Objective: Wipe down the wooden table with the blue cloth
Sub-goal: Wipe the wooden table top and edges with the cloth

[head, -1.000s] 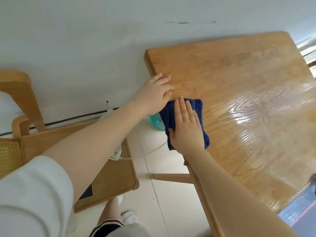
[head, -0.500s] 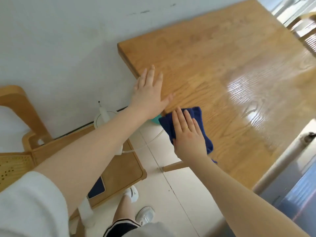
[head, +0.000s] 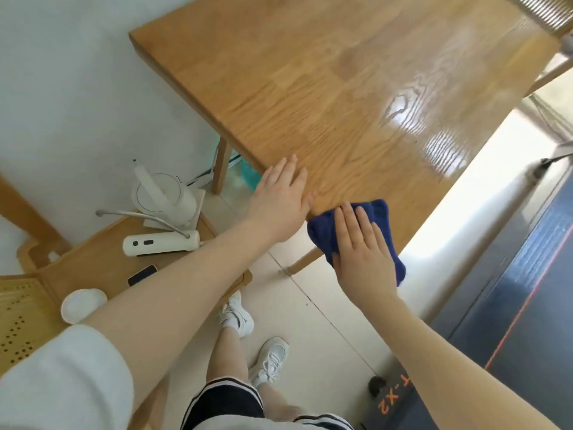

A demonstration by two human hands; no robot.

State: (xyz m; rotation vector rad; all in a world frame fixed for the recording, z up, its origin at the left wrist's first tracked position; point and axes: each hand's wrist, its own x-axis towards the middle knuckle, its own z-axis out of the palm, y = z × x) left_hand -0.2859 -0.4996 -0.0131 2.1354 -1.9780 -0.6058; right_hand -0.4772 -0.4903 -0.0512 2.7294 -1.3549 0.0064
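Note:
The wooden table [head: 325,88] fills the upper middle of the view, glossy with window glare on its right side. The blue cloth [head: 381,215] lies bunched at the table's near corner, partly hanging over the edge. My right hand [head: 361,252] presses flat on the cloth with straight fingers. My left hand [head: 280,200] rests flat on the table's near left edge, just left of the cloth, fingers straight and together.
A low wooden chair [head: 93,268] at the left carries a white kettle [head: 161,197], a white handheld device [head: 161,243], a dark phone [head: 142,274] and a white lid [head: 83,305]. A dark treadmill [head: 511,305] lies at the right. My feet in white shoes stand on the tiled floor.
Both hands have slid along the table's left edge toward its near corner, the right hand dragging the cloth with it. The camera has tilted down, showing the chair and my legs.

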